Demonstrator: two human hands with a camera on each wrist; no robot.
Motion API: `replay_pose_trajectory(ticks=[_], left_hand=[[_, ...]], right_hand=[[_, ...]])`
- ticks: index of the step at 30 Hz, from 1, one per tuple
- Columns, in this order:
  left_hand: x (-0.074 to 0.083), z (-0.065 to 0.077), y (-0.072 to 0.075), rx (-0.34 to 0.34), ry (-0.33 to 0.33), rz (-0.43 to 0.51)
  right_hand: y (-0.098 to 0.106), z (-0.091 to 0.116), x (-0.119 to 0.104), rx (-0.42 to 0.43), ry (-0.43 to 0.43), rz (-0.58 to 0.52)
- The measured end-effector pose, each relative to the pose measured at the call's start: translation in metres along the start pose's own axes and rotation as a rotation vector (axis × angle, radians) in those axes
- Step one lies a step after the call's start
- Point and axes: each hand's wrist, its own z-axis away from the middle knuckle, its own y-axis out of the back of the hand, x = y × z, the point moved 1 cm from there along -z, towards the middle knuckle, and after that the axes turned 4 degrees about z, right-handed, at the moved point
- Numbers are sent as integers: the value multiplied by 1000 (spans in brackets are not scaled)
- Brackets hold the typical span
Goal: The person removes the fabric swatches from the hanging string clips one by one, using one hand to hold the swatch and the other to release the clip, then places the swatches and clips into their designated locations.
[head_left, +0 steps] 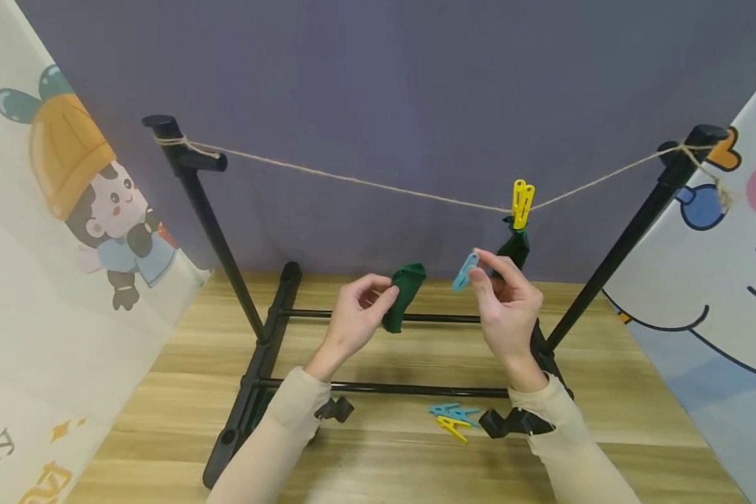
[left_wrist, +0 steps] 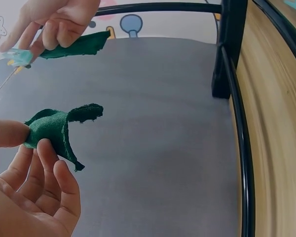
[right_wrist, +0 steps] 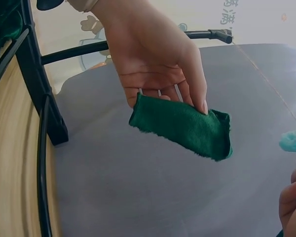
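My left hand (head_left: 359, 315) pinches a small dark green cloth (head_left: 404, 297) between thumb and fingers, below the sagging string (head_left: 353, 180). In the right wrist view the cloth (right_wrist: 182, 126) shows as a folded strip with frayed lower edges. My right hand (head_left: 510, 308) pinches a light blue clothespin (head_left: 465, 271) by one end, to the right of the cloth and apart from it. Just behind that hand, a second green cloth (head_left: 515, 246) hangs from the string under a yellow clothespin (head_left: 522, 203); the hand partly hides it.
A black rack (head_left: 211, 224) stands on the wooden table (head_left: 403, 462), the string tied between its two uprights. Several blue and yellow clothespins (head_left: 455, 413) lie on the table before its front crossbar (head_left: 384, 387). A grey backdrop (head_left: 365, 84) rises behind, with cartoon-printed panels at both sides.
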Motion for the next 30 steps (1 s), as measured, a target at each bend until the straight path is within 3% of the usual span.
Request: replay_pose_trajectory(ticks=[6, 16, 30], left_hand=[[-5, 6, 4, 10, 22, -4], [-16, 17, 13, 1, 17, 14], [-28, 35, 30, 12, 13, -40]], right_hand=[[5, 7, 6, -6, -35, 55], [13, 17, 9, -40, -72, 49], [18, 29, 6, -81, -125, 90]])
